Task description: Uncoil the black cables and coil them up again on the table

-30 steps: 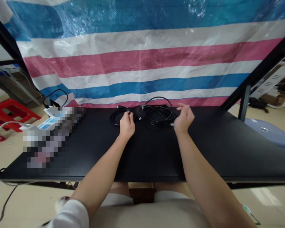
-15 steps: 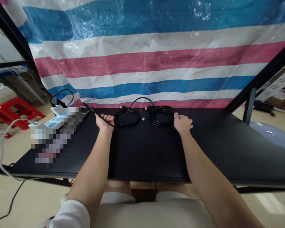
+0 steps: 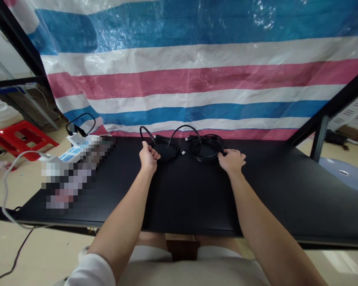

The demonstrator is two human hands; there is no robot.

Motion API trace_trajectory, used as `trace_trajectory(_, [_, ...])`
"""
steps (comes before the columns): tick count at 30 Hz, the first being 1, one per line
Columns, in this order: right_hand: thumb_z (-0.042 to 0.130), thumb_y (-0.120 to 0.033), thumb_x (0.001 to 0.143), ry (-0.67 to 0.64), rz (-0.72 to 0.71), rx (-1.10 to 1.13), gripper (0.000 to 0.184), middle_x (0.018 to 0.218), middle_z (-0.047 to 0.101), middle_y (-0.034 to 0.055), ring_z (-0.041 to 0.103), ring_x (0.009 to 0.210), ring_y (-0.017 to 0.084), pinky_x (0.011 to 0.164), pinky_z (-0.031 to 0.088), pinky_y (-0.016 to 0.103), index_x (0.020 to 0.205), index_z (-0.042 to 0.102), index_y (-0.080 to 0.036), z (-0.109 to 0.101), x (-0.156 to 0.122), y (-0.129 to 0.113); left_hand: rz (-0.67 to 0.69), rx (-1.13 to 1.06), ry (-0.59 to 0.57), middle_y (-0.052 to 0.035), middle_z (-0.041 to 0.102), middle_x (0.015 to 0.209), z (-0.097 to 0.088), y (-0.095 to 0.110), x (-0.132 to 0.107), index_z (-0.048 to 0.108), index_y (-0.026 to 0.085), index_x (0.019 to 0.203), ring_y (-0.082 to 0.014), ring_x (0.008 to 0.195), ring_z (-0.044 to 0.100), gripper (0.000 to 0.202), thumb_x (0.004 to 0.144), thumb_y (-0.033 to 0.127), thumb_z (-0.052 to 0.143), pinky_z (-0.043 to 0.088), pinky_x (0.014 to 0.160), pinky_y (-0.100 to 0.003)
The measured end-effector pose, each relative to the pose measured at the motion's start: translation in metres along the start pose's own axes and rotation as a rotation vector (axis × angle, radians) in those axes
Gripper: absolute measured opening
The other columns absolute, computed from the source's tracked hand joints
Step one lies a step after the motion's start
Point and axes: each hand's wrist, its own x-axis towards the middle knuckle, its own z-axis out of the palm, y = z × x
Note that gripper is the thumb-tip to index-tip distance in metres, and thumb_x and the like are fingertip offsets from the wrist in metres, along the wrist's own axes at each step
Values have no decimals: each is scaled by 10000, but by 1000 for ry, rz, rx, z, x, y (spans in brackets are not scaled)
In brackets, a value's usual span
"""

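A black cable (image 3: 185,126) lies in two coils, joined by an arched strand. My left hand (image 3: 149,157) is closed round the cable at the left coil (image 3: 173,159), and a loop of it (image 3: 141,130) rises above my fist. At the outer side of the right coil (image 3: 200,158), my right hand (image 3: 232,161) pinches the cable with thumb and fingers. A connector with a pale tip (image 3: 187,139) sits at the back of the right coil. Between the coils lies a small white plug tip (image 3: 183,153).
A white power strip (image 3: 70,155) with plugs stands on the left of the black table (image 3: 181,198), beside a blurred patch. A striped tarp (image 3: 181,79) hangs behind. On the floor are a red stool (image 3: 24,139) at left and a bluish disc (image 3: 343,172) at right.
My left hand has moved right, towards the left coil, and the straight length of cable it held now bends into a raised loop. My right hand stays beside the right coil.
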Motion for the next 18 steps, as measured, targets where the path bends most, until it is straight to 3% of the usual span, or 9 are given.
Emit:
trace_trajectory(3, [615, -388, 696, 37, -10, 21, 244, 1066, 571, 149, 407, 1054, 346, 865, 364, 566, 822, 700, -197, 1, 0, 1, 140, 42, -56, 98, 210, 392, 8, -1, -1, 308, 197, 514, -39, 307, 198, 521, 883, 521, 483, 186, 335, -167])
trace_trajectory(6, [572, -333, 711, 63, -62, 20, 266, 1142, 568, 151, 397, 1079, 342, 870, 360, 564, 904, 699, -201, -1, -2, -1, 225, 74, -139, 97, 217, 396, 20, 6, 4, 324, 198, 514, -36, 311, 214, 529, 834, 556, 543, 188, 330, -167])
trace_trajectory(9, [537, -286, 711, 12, -200, 20, 282, 1241, 551, 119, 388, 1120, 328, 882, 352, 553, 937, 696, -229, 0, -4, -3, 236, 107, -200, 100, 210, 400, 31, 13, 16, 325, 202, 520, -34, 313, 212, 533, 798, 577, 582, 198, 327, -170])
trace_trajectory(12, [528, -291, 710, -39, -278, 35, 236, 1203, 585, 109, 412, 1125, 322, 887, 354, 551, 858, 700, -225, 2, -3, -4, 231, 118, -199, 100, 203, 401, 36, 15, 30, 325, 207, 535, -37, 313, 215, 519, 813, 573, 566, 207, 329, -172])
trace_trajectory(18, [507, -315, 715, 32, -210, 207, 284, 985, 677, 92, 545, 1036, 298, 910, 404, 543, 924, 679, -228, 1, 2, -1, 182, 229, -167, 81, 271, 396, 32, 11, 50, 351, 200, 500, -41, 324, 253, 492, 829, 480, 588, 224, 342, -181])
